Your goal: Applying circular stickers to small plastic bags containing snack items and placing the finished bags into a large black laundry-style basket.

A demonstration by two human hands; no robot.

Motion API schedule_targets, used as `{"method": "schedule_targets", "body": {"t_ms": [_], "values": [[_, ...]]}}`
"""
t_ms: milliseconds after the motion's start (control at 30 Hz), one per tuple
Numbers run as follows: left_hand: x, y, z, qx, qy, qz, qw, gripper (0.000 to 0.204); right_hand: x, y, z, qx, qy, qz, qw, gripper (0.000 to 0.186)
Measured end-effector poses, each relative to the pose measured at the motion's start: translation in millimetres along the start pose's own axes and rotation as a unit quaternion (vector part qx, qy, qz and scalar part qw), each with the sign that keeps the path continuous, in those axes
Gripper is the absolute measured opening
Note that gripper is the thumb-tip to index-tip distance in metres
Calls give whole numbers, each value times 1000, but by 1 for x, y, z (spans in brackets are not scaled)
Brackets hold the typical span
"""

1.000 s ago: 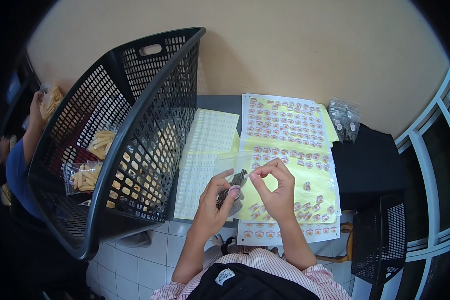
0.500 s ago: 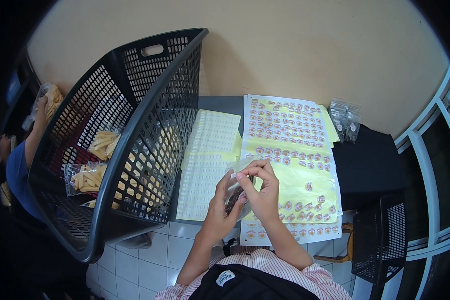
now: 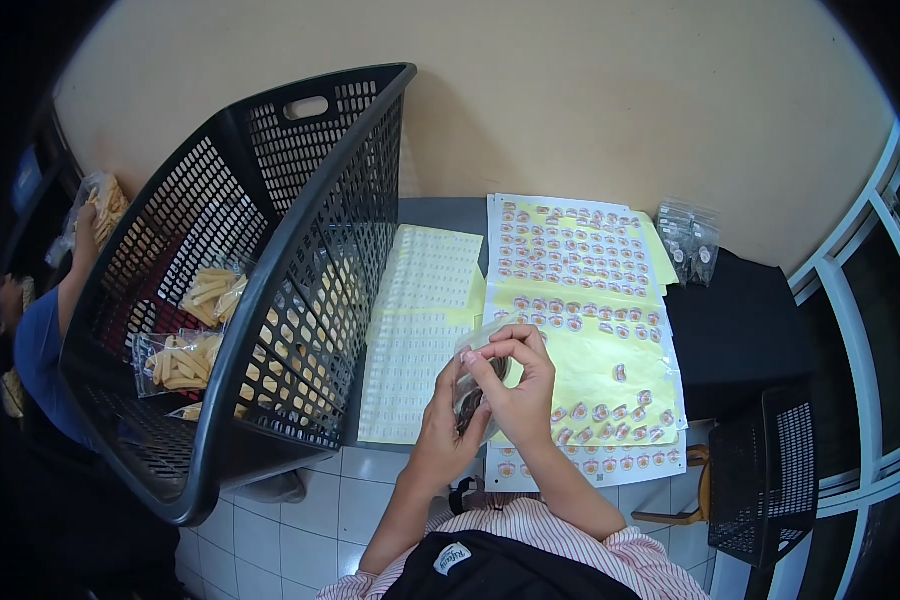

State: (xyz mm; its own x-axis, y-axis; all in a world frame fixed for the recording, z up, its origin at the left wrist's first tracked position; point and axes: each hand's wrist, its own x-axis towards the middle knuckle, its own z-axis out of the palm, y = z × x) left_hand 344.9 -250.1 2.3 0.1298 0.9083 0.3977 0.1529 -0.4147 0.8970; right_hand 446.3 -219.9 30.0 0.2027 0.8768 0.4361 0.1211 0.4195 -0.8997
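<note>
Both my hands hold a small clear plastic bag (image 3: pixel 469 403) with dark contents, above the front part of the sheets. My left hand (image 3: pixel 440 430) wraps around its left side and lower part. The fingers of my right hand (image 3: pixel 523 388) are bent and closed at its upper right edge, where they hide part of the bag. Beneath lie sheets of round printed stickers (image 3: pixel 570 262), with bare yellow backing where stickers are gone. To their left is a sheet of small pale labels (image 3: pixel 422 335).
A large black perforated basket (image 3: pixel 238 375) stands tilted at left, holding bags of pale stick-shaped snacks (image 3: pixel 183 362). Small filled bags (image 3: pixel 689 243) lie at the back right. A darker crate (image 3: pixel 763 480) stands lower right. Far left, another person's hand (image 3: pixel 87 218) touches a snack bag.
The small bag has turned slightly between my hands, and my right fingers have shifted a little along its upper edge. The rest of the table looks the same.
</note>
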Motion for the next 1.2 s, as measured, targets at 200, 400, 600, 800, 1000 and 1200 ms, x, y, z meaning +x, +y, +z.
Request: {"method": "schedule_targets", "body": {"t_ms": [200,400,600,800,1000,1200], "values": [[-2,-2,0,19,6,7,1000,59,1,0,-1,-20,-8,-13,1000,13],[-2,-5,3,-34,0,-12,999,61,7,6,-7,-94,-12,-45,994,18],[-3,-2,8,-125,-36,-48,990,65,10,11,-13,-51,23,-35,998,23],[-1,1,15,-140,-38,-49,988,61,11,12,-22,-45,39,-40,997,22],[3,2,31,-99,-82,-12,992,61,10,13,-43,-73,51,-31,996,30],[7,7,50,-185,-111,-75,974,61,2,24,-87,-36,60,-23,997,29]]}}
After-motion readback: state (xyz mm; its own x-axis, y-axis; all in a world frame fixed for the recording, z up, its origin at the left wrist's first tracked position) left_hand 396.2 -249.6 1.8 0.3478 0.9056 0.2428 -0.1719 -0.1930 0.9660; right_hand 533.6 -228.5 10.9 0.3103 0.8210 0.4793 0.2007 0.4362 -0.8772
